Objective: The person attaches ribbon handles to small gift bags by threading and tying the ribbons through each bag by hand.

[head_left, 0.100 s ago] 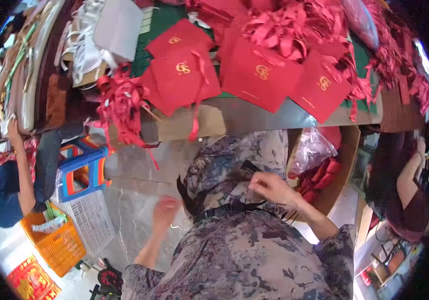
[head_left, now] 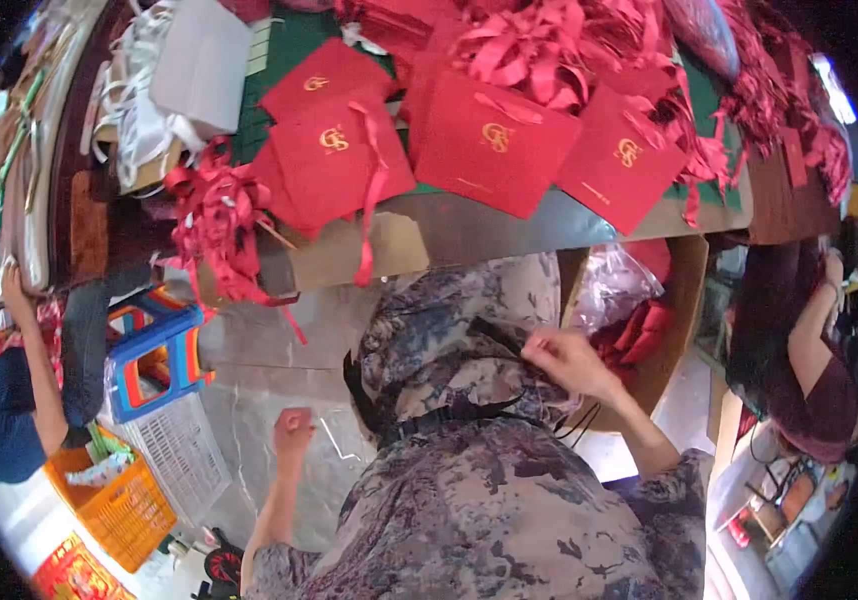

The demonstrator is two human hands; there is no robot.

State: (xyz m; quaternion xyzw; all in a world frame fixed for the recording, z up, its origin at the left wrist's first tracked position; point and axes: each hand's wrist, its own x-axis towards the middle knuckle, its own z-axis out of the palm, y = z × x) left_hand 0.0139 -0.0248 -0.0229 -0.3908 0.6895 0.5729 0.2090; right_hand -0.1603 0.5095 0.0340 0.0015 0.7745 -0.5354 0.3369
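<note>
As left hand (head_left: pixel 293 425) (curled) swings outward, right hand (head_left: pixel 565 360) edges rightward.

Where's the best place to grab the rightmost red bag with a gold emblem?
The red bag is probably best pinched at its lower corner, the right hand coming from the near side of the table: that corner points toward the near edge, while ribbons crowd the upper end.

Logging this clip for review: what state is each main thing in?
Left hand: loosely curled, nothing visible in it
Right hand: fingers bent, nothing visible in it
Red bags: laid out, some overlapping
Red ribbons: heaped, loose
Cardboard box: open, things inside
Orange crate: open, things inside
</note>
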